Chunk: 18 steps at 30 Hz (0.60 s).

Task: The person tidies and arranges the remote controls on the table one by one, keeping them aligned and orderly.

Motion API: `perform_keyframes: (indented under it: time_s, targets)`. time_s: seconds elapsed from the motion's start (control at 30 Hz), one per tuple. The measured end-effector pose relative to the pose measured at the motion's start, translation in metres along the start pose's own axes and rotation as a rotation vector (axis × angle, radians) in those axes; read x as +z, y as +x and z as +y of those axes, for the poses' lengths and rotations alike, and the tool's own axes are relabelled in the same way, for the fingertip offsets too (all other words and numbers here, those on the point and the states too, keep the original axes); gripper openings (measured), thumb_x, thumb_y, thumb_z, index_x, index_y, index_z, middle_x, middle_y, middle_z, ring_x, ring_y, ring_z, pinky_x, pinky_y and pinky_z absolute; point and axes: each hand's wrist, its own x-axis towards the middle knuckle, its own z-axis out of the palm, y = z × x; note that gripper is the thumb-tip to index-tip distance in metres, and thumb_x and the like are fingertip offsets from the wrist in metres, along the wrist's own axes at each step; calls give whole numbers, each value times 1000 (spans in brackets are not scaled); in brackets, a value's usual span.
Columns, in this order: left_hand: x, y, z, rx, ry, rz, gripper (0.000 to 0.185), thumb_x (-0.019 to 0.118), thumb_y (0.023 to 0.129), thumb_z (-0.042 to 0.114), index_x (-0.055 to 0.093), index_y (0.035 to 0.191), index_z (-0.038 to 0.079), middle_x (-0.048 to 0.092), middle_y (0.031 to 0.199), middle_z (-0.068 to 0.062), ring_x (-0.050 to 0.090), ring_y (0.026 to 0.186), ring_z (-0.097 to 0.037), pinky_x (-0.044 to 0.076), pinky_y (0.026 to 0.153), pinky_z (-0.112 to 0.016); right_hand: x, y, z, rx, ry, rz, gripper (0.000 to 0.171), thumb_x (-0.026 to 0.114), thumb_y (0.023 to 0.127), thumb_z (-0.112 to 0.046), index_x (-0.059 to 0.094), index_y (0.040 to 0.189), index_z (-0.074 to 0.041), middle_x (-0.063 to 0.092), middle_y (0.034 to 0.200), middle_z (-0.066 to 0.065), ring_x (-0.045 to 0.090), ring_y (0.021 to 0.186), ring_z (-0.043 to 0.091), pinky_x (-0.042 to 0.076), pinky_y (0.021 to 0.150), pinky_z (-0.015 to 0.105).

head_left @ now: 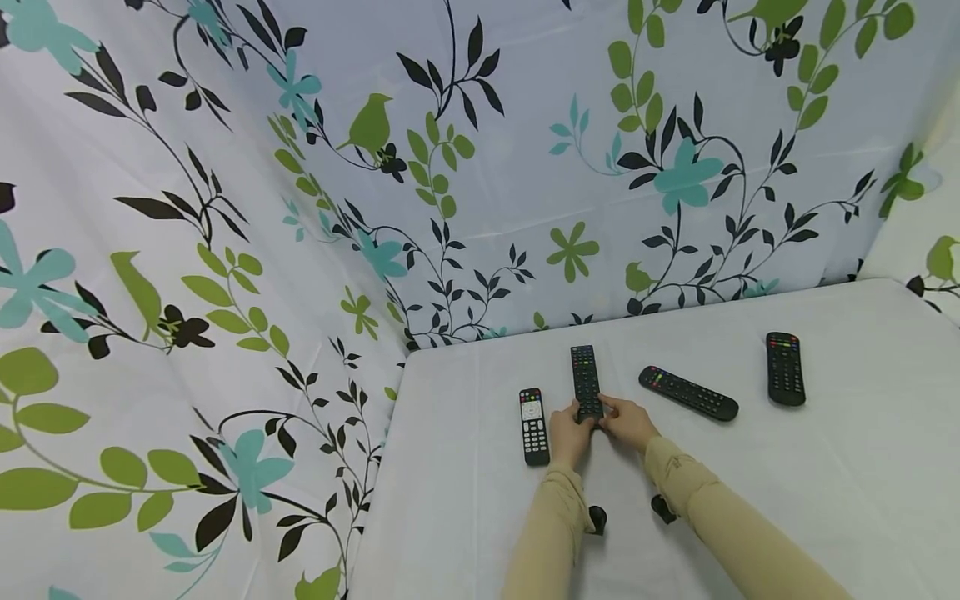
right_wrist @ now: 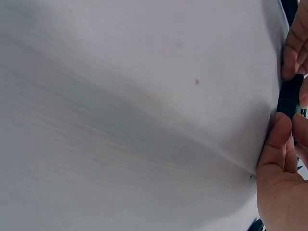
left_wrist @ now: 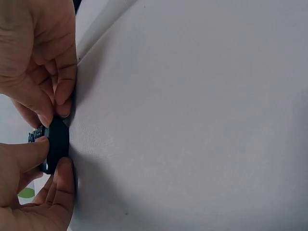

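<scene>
A long black remote control (head_left: 586, 375), covered in rows of small buttons, lies lengthwise on the white table. Its near end is between the two hands. The left hand (head_left: 570, 435) pinches the left side of that end, and the right hand (head_left: 628, 422) pinches the right side. In the left wrist view, thumb and fingertips press against the dark end of the remote (left_wrist: 58, 144). The right wrist view catches the same remote (right_wrist: 289, 96) at its right edge, with the right hand (right_wrist: 279, 173) below it. Part of the remote's near end is hidden by fingers.
Left of the hands lies a black remote with white buttons (head_left: 534, 427). To the right are a slanted black remote (head_left: 687, 393) and an upright-lying one (head_left: 785, 369). A patterned curtain (head_left: 480, 167) hangs behind the white tabletop (head_left: 450, 500). Dark wrist devices sit beneath both sleeves.
</scene>
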Motion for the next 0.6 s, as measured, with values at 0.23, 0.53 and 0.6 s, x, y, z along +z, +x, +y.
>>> perform_keyframes:
  time_s: [0.23,0.53,0.6]
  targets:
    - [2,-9,-6,-24,-36,12,44,68,81,13,58,120,-4,62,97,-20,47,74,-13,40,65,-27,2,-5,5,-17,1,-10,55,59,84,-11,43,136,0,64,79,9,50,65,14,39,60,25]
    - [4,-15,-8,-39,-52,29,45,68,80,13,58,121,-4,61,92,-16,40,69,-11,34,59,-23,4,-11,6,-43,-19,8,55,59,83,-11,45,135,0,66,82,12,52,69,16,41,64,28]
    - [3,-16,-7,-54,-60,12,46,68,81,14,57,122,-3,60,93,-15,40,70,-12,34,59,-23,4,-13,6,-49,-18,10,55,58,83,-11,45,135,1,65,81,11,51,68,16,41,64,28]
